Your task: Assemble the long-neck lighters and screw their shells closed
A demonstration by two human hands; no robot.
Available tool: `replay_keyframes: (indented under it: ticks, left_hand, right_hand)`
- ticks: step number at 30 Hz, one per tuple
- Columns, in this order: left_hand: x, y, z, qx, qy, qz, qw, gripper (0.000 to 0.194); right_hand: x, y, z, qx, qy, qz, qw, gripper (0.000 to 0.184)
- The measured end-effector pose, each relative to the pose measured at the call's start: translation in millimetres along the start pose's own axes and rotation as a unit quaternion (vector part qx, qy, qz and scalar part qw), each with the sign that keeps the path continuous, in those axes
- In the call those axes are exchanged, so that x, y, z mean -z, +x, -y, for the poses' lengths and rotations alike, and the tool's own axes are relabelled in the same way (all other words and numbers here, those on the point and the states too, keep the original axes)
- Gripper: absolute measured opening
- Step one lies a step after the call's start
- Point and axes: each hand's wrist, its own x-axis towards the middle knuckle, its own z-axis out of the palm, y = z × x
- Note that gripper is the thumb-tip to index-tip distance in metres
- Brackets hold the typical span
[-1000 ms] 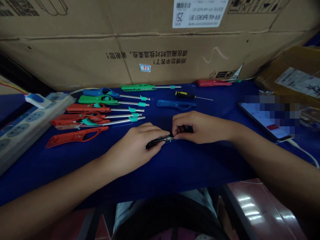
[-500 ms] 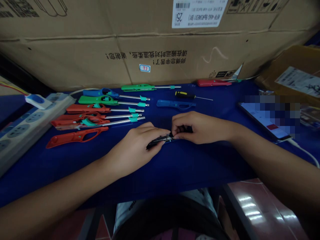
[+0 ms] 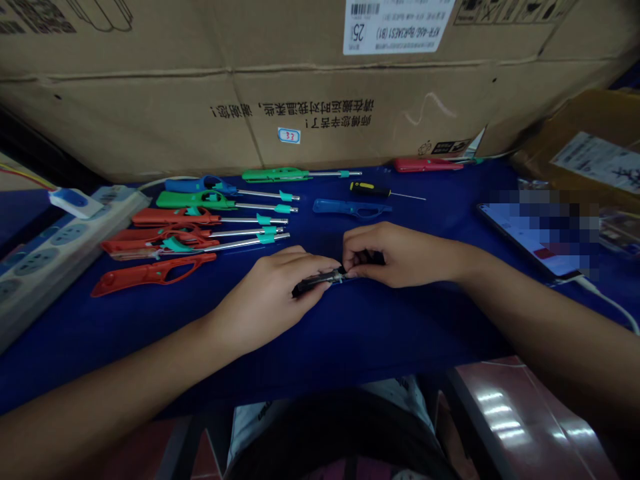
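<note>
My left hand is closed around a dark elongated part with a small pale, metallic-looking end; most of it is hidden by the fingers. At that end, my right hand pinches with thumb and forefinger, and the tips touch the part. Whatever tiny piece lies between those fingertips is too small to name. Just beyond the hands lies a blue lighter handle shell, and behind it a black and yellow screwdriver. An orange-red handle shell rests left of my left hand.
Several long-nosed lighters lie in a row at the left, beside a white power strip. A green lighter and a red lighter lie along a large cardboard box. A phone on a cable is at right.
Almost nothing differs. Both hands keep the same place and grip on the dark part, with only a slight shift of the whole view.
</note>
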Motion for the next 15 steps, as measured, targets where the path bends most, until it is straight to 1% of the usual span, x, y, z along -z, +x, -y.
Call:
replay_keyframes:
  ticks: [9, 15]
  left_hand:
    - [2.1, 1.4, -1.4, 0.008, -0.002, -0.002, 1.0, 0.024]
    - [3.1, 1.4, -1.1, 0.002, 0.003, -0.006, 1.0, 0.025]
  right_hand:
    - [-0.5, -0.1, -0.4, 0.003, 0.004, 0.002, 1.0, 0.015]
    - [-0.1, -0.6, -0.4, -0.001, 0.014, 0.001, 1.0, 0.007]
